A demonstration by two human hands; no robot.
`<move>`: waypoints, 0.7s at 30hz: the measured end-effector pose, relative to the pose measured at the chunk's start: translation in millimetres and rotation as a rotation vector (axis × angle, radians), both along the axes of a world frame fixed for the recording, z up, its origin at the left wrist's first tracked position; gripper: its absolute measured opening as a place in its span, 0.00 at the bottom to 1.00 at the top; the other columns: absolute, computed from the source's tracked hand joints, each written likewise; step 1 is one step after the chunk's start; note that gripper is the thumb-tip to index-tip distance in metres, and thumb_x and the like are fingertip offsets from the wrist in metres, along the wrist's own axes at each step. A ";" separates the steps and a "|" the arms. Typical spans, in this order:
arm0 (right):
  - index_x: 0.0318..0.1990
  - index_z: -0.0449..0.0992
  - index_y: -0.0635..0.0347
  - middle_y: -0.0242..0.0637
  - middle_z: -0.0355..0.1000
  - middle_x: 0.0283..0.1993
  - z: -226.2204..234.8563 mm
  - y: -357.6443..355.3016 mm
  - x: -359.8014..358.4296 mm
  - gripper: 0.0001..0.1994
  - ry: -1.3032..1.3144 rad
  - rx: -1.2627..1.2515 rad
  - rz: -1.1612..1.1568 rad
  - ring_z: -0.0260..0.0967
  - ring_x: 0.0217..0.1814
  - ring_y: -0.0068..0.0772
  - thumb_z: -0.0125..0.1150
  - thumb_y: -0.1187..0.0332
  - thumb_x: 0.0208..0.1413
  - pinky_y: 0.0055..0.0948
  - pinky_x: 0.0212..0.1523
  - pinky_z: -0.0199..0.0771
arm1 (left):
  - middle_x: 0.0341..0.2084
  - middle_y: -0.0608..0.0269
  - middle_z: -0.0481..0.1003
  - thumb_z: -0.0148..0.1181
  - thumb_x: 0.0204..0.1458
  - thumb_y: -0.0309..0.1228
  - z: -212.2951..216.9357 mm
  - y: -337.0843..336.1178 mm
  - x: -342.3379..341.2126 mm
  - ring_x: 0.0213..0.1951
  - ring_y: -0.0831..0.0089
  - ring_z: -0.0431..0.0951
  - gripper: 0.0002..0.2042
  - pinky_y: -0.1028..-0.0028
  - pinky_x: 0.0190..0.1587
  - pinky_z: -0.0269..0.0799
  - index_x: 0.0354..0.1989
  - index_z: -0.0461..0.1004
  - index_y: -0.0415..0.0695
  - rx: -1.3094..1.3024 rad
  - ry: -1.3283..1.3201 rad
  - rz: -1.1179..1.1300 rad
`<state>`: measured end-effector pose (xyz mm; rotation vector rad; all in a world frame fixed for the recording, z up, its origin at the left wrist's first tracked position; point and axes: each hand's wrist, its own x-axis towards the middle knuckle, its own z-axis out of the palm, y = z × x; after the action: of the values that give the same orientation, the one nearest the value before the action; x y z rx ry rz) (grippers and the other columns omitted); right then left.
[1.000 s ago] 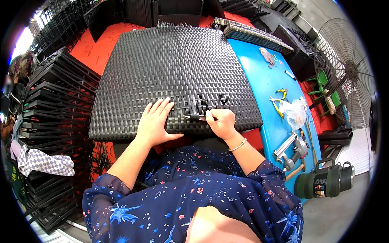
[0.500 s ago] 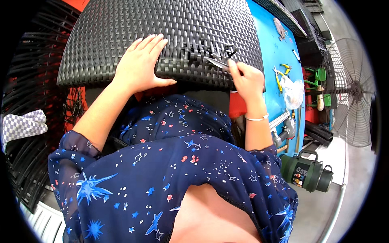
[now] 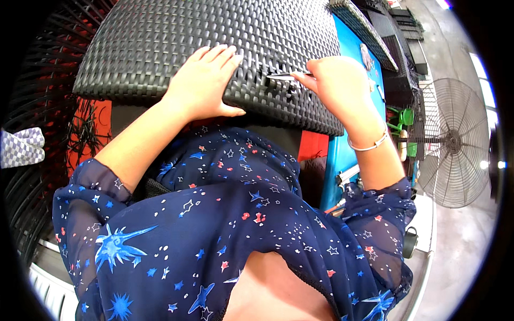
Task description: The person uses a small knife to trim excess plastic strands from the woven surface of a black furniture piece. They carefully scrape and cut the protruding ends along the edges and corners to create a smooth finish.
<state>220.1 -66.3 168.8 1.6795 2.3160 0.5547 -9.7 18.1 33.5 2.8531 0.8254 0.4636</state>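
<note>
A large black panel of woven plastic wicker (image 3: 214,27) lies before me, its rounded edge facing me. My left hand (image 3: 201,85) rests flat on it near that edge, with the fingers stretched out and the thumb along the rim. My right hand (image 3: 345,88) is closed on a slim, pointed metal tool (image 3: 280,77). Its tip points left and touches or lies just over the weave, where several short strands stick up. The tool's handle is hidden in my fist, so its exact kind cannot be made out.
A blue tabletop (image 3: 345,51) shows to the right, beyond the panel. Farther right stands a large wire-guarded fan (image 3: 452,142). Black curved strands (image 3: 40,107) crowd the left side, near a checkered cloth (image 3: 24,147). Black scraps (image 3: 88,128) lie on red material.
My right hand has turned over, palm down, and its forearm has swung outward to the right. The tool now lies flatter. My left hand stays on the panel; the view has shifted slightly.
</note>
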 end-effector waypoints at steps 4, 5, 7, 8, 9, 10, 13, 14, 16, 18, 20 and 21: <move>0.25 0.84 0.58 0.43 0.78 0.25 5.0 29.5 -32.8 0.11 -0.183 -0.203 -0.004 0.80 0.30 0.46 0.66 0.61 0.52 0.41 0.33 0.80 | 0.69 0.50 0.62 0.68 0.41 0.64 -0.9 0.7 -1.8 0.72 0.57 0.58 0.52 0.57 0.75 0.49 0.70 0.61 0.39 -0.004 0.015 0.014; 0.25 0.84 0.59 0.43 0.78 0.25 2.7 34.8 -37.1 0.11 -0.196 -0.214 0.030 0.80 0.30 0.46 0.66 0.61 0.52 0.41 0.33 0.79 | 0.69 0.50 0.63 0.68 0.41 0.64 -0.1 0.5 -1.1 0.72 0.57 0.58 0.52 0.57 0.75 0.49 0.69 0.61 0.39 -0.007 0.014 0.010; 0.26 0.84 0.59 0.43 0.78 0.25 -3.7 42.6 -39.5 0.11 -0.220 -0.230 0.103 0.80 0.30 0.46 0.66 0.61 0.51 0.43 0.33 0.79 | 0.69 0.50 0.62 0.69 0.41 0.64 1.4 0.5 -1.6 0.72 0.57 0.58 0.52 0.57 0.75 0.48 0.69 0.61 0.38 -0.020 0.013 0.006; 0.25 0.83 0.59 0.43 0.77 0.24 -3.3 45.6 -36.8 0.16 -0.169 -0.285 0.047 0.79 0.30 0.46 0.65 0.55 0.54 0.43 0.34 0.79 | 0.69 0.50 0.62 0.69 0.41 0.64 2.5 0.5 -2.1 0.72 0.57 0.58 0.52 0.58 0.75 0.48 0.69 0.61 0.38 -0.024 0.013 0.007; 0.25 0.83 0.59 0.43 0.77 0.24 -4.0 41.8 -30.3 0.18 -0.102 -0.291 -0.039 0.79 0.31 0.46 0.64 0.52 0.55 0.43 0.35 0.79 | 0.69 0.50 0.62 0.69 0.41 0.64 3.8 -0.1 -1.0 0.72 0.57 0.58 0.52 0.58 0.75 0.48 0.69 0.61 0.38 -0.023 0.000 -0.006; 0.25 0.83 0.58 0.44 0.77 0.24 -8.3 41.1 -22.0 0.21 -0.036 -0.304 -0.106 0.79 0.31 0.46 0.63 0.49 0.55 0.43 0.35 0.79 | 0.69 0.50 0.62 0.69 0.41 0.63 1.9 0.6 -2.1 0.73 0.57 0.58 0.52 0.58 0.75 0.48 0.69 0.61 0.38 -0.029 -0.013 0.001; 0.23 0.82 0.57 0.44 0.76 0.23 -27.8 17.8 7.8 0.29 0.272 -0.331 -0.408 0.76 0.28 0.46 0.59 0.38 0.58 0.43 0.32 0.75 | 0.69 0.50 0.62 0.70 0.41 0.63 -2.6 -1.6 -1.6 0.73 0.58 0.57 0.52 0.58 0.75 0.47 0.69 0.61 0.38 -0.041 -0.069 -0.004; 0.23 0.80 0.59 0.44 0.74 0.21 -43.2 5.9 20.2 0.29 0.423 -0.337 -0.481 0.74 0.25 0.46 0.60 0.39 0.59 0.42 0.30 0.72 | 0.70 0.50 0.62 0.70 0.41 0.63 -2.7 -2.4 -0.7 0.73 0.58 0.57 0.52 0.58 0.75 0.47 0.69 0.61 0.37 -0.031 -0.077 -0.007; 0.21 0.75 0.63 0.36 0.65 0.18 -65.7 -16.1 26.7 0.29 0.726 -0.304 -0.609 0.62 0.22 0.31 0.62 0.44 0.61 0.35 0.26 0.63 | 0.70 0.50 0.61 0.70 0.41 0.63 -2.7 -2.0 1.8 0.73 0.59 0.56 0.52 0.59 0.76 0.46 0.69 0.61 0.37 -0.024 -0.086 -0.026; 0.19 0.72 0.65 0.31 0.59 0.15 -82.5 -20.0 17.1 0.28 0.845 -0.200 -0.592 0.55 0.19 0.21 0.63 0.49 0.63 0.32 0.23 0.58 | 0.70 0.50 0.61 0.70 0.41 0.63 -2.6 0.3 -1.0 0.73 0.58 0.56 0.53 0.59 0.76 0.46 0.69 0.60 0.37 -0.027 -0.068 -0.012; 0.19 0.72 0.64 0.34 0.60 0.15 -81.9 -14.9 1.7 0.28 0.808 -0.155 -0.527 0.57 0.18 0.25 0.63 0.49 0.63 0.33 0.23 0.58 | 0.70 0.50 0.61 0.70 0.40 0.63 -1.4 0.5 -2.9 0.73 0.58 0.56 0.53 0.58 0.76 0.46 0.70 0.60 0.37 -0.025 -0.047 0.000; 0.19 0.72 0.64 0.36 0.61 0.15 -81.4 -13.3 -2.3 0.28 0.789 -0.131 -0.494 0.57 0.17 0.27 0.62 0.49 0.63 0.34 0.23 0.59 | 0.70 0.50 0.61 0.70 0.40 0.62 -0.7 0.3 -3.9 0.73 0.58 0.56 0.53 0.58 0.76 0.46 0.70 0.59 0.37 -0.022 -0.038 0.013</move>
<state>217.8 -79.6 87.4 2.5955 2.1183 -0.4281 -13.6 18.4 32.8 2.8111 0.8377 0.5056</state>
